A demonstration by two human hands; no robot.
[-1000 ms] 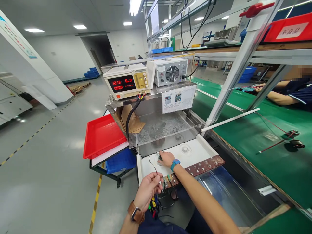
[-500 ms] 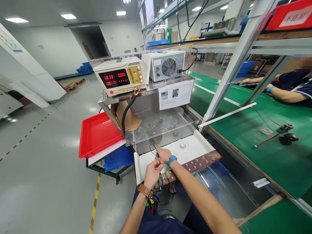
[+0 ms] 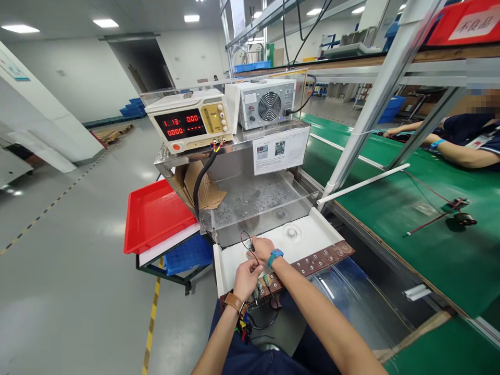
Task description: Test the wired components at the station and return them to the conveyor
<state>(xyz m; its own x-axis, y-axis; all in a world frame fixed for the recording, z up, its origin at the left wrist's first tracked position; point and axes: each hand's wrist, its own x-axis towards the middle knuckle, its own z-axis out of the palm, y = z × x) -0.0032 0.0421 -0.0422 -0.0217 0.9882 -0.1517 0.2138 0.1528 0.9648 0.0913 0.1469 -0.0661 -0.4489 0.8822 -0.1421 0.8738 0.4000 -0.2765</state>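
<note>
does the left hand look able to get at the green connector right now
Probably yes: the green connector is just beside the left hand, with nothing visible between them, though that hand appears to pinch a wire.

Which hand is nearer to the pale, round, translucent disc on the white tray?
Right. The right hand is to the left of the disc and slightly lower in the view; the left hand is farther left and lower than both.
</note>
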